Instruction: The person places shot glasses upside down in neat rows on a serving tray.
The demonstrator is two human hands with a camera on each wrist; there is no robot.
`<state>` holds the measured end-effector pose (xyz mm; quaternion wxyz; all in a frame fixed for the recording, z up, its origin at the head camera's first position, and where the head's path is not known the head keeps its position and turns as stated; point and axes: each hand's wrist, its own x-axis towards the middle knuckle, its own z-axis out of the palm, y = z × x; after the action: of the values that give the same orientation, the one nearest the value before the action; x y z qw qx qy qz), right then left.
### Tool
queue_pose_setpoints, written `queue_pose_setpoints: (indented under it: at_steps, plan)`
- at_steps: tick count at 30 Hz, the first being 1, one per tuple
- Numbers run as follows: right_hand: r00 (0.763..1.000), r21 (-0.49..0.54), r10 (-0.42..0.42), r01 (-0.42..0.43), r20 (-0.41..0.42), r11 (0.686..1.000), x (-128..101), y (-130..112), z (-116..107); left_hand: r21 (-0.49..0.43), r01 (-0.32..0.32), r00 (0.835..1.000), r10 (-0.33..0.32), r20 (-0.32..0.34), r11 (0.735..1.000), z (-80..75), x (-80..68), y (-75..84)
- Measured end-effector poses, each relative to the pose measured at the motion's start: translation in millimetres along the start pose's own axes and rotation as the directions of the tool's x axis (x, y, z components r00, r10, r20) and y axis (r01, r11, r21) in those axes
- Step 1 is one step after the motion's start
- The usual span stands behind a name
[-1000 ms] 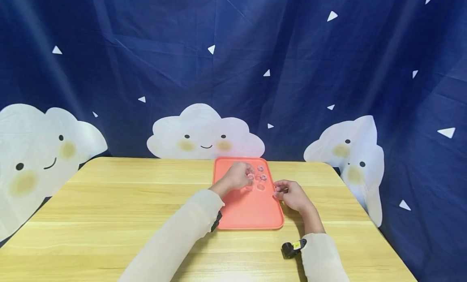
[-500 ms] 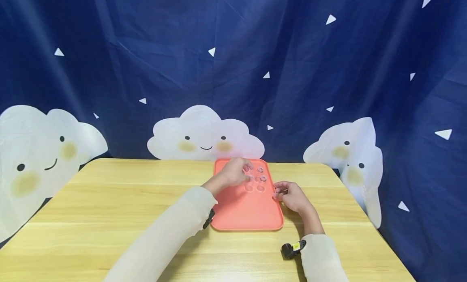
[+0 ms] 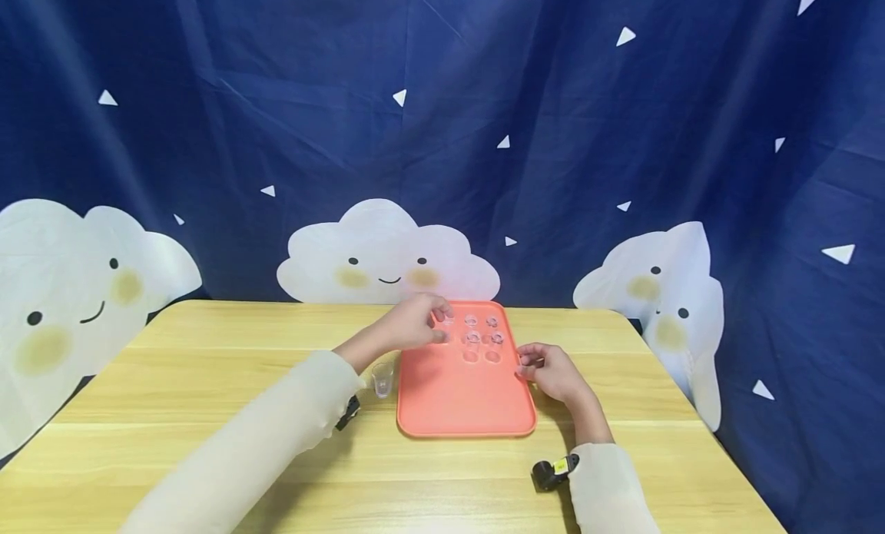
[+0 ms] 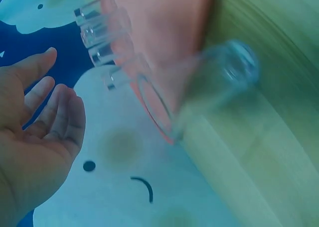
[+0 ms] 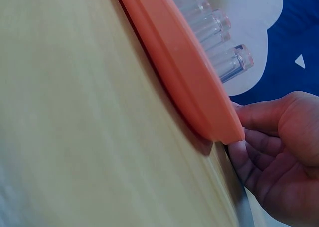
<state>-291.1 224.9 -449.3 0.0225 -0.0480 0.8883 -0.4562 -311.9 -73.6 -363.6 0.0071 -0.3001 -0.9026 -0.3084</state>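
Note:
My left hand (image 3: 415,323) hovers over the far left part of a coral tray (image 3: 466,411), its fingertips near clear cups at that side. In the left wrist view the hand (image 4: 42,122) has loosely bent fingers and nothing between them. Several small clear cups (image 3: 472,338) stand in rows on the tray, seemingly upside down. Another clear cup (image 3: 382,380) stands upright on the table left of the tray, close beneath my left wrist; it looms large as a clear cup (image 4: 214,82) in that wrist's view. My right hand (image 5: 284,152) pinches the tray's right rim between thumb and fingers.
The tray lies near the far edge of a light wooden table (image 3: 276,411). Behind it hangs a dark blue curtain (image 3: 442,119) with cloud and triangle prints. A black wrist camera (image 3: 551,472) sits by my right sleeve.
My left hand has left a cup in the middle of the tray and moved left, uncovering more cups and the one on the table. My right hand stays at the rim.

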Motion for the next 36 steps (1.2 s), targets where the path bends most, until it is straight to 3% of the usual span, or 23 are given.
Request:
queue_pose_setpoints:
  at_steps: [11,19,27,36]
  plan:
    - [1.000,-0.006,0.007,-0.007,-0.006,1.000,-1,1,-2,0.048,-0.011,0.999,0.008,0.050,0.999,-18.9,-48.9,-33.5]
    - [1.000,-0.027,0.001,-0.001,-0.013,1.000,-2,1,-3,-0.032,-0.024,0.996,0.027,0.088,0.999,-23.0,-75.3,-50.4]
    - [1.000,-0.017,0.009,-0.009,-0.003,1.000,-2,2,-1,-0.074,-0.018,0.992,0.027,0.126,0.997,-15.7,-92.3,-64.9]
    - [1.000,-0.011,0.011,-0.011,0.006,1.000,-1,-1,0,-0.119,0.025,0.987,-0.006,0.161,0.993,-7.3,-99.7,-73.7]
